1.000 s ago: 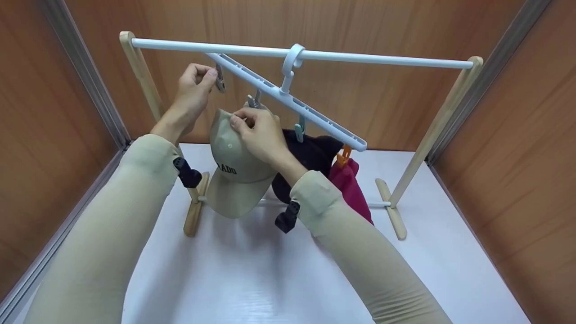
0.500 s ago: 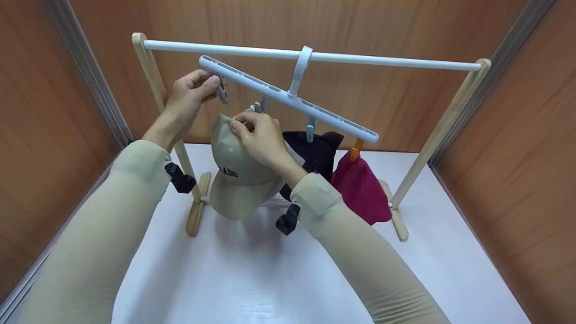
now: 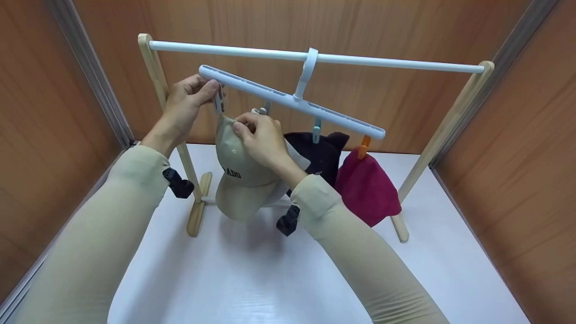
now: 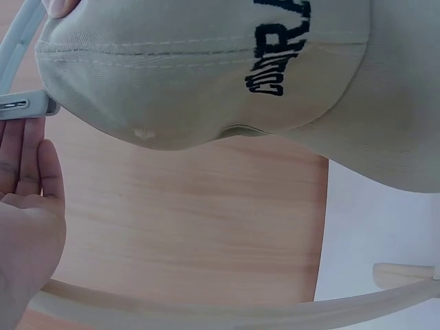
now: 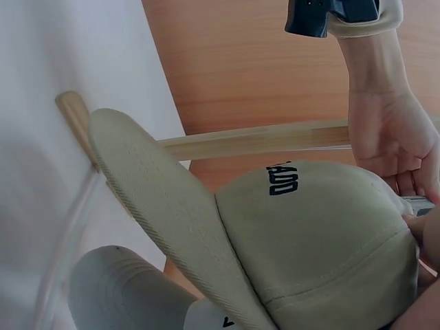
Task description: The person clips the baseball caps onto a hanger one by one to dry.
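My left hand (image 3: 182, 103) pinches a grey clip (image 3: 219, 100) under the left end of the white hanger (image 3: 256, 91). Below that clip is a beige cap (image 3: 240, 162) with dark lettering, its brim hanging down. My right hand (image 3: 263, 137) pinches the cap's crown near its top. In the left wrist view the clip (image 4: 27, 104) meets the edge of the crown; whether its jaws grip the cloth I cannot tell. The hanger tilts down to the right, hooked on a white rail (image 3: 387, 61).
Farther right on the hanger hang a black cap (image 3: 321, 155) from a teal clip (image 3: 316, 134) and a magenta cloth item (image 3: 369, 191) from an orange clip (image 3: 363, 147). A pale grey cap (image 5: 124, 289) hangs behind the beige one. Wooden posts (image 3: 153, 67) carry the rail.
The hanger has swung round and its left end has come lower. My left hand has lowered the grey clip to the top of the beige cap. The right hand keeps its pinch.
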A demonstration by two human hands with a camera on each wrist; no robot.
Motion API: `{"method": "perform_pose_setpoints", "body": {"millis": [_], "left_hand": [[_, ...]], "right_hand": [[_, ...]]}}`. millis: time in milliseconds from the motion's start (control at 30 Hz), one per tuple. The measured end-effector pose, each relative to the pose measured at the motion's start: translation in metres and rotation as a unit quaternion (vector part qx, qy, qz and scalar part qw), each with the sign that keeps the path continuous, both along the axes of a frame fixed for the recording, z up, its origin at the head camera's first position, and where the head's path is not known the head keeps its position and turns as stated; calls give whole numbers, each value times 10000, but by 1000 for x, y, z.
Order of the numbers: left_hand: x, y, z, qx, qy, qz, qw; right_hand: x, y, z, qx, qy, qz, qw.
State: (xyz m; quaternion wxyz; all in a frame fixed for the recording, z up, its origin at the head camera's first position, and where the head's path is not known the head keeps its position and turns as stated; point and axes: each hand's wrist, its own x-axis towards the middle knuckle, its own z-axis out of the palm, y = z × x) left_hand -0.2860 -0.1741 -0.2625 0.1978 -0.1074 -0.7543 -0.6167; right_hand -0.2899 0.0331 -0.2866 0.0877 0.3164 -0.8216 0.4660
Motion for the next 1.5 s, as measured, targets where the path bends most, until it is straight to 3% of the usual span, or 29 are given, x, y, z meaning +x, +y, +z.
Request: {"method": "perform_pose_setpoints", "body": {"millis": [600, 1000, 1500], "left_hand": [[3, 1, -4, 122, 72, -172, 9998], [1, 4, -11, 27, -84, -244, 9997], [12, 2, -26, -155, -158, -548, 9983]], "right_hand": [[1, -4, -5, -144, 120, -127, 9997], [3, -6, -5, -416, 340, -431, 9976], [2, 1, -7, -99, 160, -290, 9994]]}}
